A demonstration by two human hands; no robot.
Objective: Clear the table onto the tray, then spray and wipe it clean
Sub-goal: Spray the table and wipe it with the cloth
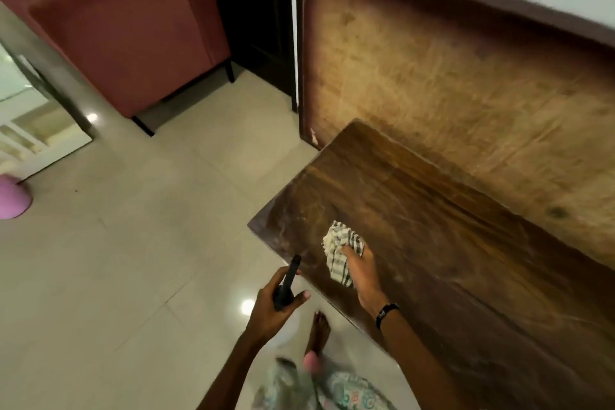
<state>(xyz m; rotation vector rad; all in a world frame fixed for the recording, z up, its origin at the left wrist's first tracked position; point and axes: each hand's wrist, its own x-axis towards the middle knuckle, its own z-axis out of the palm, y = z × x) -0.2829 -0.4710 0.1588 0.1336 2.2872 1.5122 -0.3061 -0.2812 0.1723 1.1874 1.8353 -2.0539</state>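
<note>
So this is the wipe stage, going by the look of it: nothing is sitting on the part of the bench (449,243) that's in view, and the tray isn't in the shot at all. The right hand (361,271) is pressing a crumpled checked cloth (339,251) down on the bench near its left end, fingers curled over the wad and gripping it. The left hand (278,304) is hanging just off the near-left edge of the bench, over the floor (133,260), fingers wrapped round the dark top of a spray bottle (287,283), whose pale body is blurring out below the hand. I'd guess the next move is dragging the cloth in long passes toward the right, since most of the dark wood is lying out that way, plus another squirt if it's looking dry. There are faint pale streaks around the cloth, could be spray or scuffs, can't tell. Room-wise: glossy pale tiles, a reddish sofa (133,27) at far left, a pink thing (11,198) at the left edge, and a worn wooden panel (449,76) leaning behind the bench.
</note>
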